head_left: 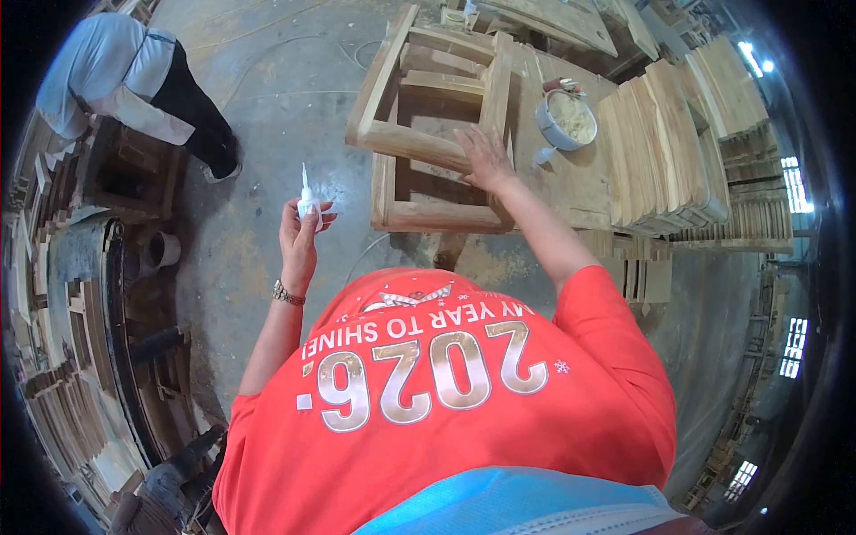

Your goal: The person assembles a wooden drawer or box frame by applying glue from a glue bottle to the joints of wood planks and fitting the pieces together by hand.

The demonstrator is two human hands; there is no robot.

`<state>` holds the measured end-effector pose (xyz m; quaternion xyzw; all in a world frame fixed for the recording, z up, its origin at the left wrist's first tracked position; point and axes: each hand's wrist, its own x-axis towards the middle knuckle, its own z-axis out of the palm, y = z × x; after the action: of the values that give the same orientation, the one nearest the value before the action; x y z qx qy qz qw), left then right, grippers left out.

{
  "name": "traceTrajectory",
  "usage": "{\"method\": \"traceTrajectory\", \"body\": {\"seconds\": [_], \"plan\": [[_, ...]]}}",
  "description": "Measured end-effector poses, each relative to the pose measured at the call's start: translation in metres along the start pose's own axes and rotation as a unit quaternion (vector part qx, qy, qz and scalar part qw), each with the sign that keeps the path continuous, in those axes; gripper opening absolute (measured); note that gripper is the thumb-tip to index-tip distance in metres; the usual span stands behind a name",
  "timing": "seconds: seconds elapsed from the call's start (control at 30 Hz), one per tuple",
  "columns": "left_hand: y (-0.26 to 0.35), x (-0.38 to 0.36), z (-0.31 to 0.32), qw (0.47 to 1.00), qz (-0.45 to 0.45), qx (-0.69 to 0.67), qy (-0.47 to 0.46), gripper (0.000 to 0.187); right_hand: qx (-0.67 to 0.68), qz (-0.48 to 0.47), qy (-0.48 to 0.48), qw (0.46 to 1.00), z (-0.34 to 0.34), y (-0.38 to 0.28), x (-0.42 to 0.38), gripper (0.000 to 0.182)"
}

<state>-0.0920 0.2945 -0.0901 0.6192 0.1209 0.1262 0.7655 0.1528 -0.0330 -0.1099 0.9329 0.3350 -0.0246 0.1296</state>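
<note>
My left hand (301,234) holds a small white bottle with a long thin nozzle (308,203), the tip pointing up. Its fingers are wrapped round the bottle, out over the floor and left of the wooden frame. A wooden frame (419,143) with several rails, like a chair or stool frame, lies on a wooden work surface (584,192). My right hand (486,160) rests on the frame's near right corner, fingers spread over the wood. The underside of that hand is hidden.
A white bucket (555,134) of pale powdery material stands right of the frame, sticks or brushes beside it. Stacked wooden panels (655,152) stand farther right. A person (134,76) bends over woodwork at upper left. Piled timber (76,392) lines the left side.
</note>
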Motion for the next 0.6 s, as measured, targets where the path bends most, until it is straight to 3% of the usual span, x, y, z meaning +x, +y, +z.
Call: {"method": "traceTrajectory", "body": {"seconds": [0.13, 0.2, 0.3, 0.43, 0.6], "plan": [[-0.004, 0.0, 0.007, 1.0, -0.011, -0.002, -0.007, 0.033, 0.061, 0.016, 0.016, 0.998, 0.012, 0.001, -0.001, 0.111], [0.0, 0.001, 0.009, 1.0, -0.008, -0.008, -0.016, 0.033, 0.115, -0.124, 0.154, 0.973, 0.025, 0.025, -0.003, 0.116], [0.004, 0.004, 0.011, 1.0, -0.004, 0.023, -0.018, 0.036, 0.094, -0.068, 0.097, 0.988, 0.01, 0.046, -0.019, 0.116], [0.0, 0.004, 0.014, 1.0, -0.008, 0.005, -0.012, 0.032, 0.064, -0.051, 0.082, 0.993, -0.006, 0.017, -0.008, 0.116], [0.002, 0.006, 0.026, 0.999, -0.011, 0.034, -0.034, 0.033, 0.093, -0.096, 0.189, 0.973, 0.015, -0.031, 0.045, 0.107]]}}
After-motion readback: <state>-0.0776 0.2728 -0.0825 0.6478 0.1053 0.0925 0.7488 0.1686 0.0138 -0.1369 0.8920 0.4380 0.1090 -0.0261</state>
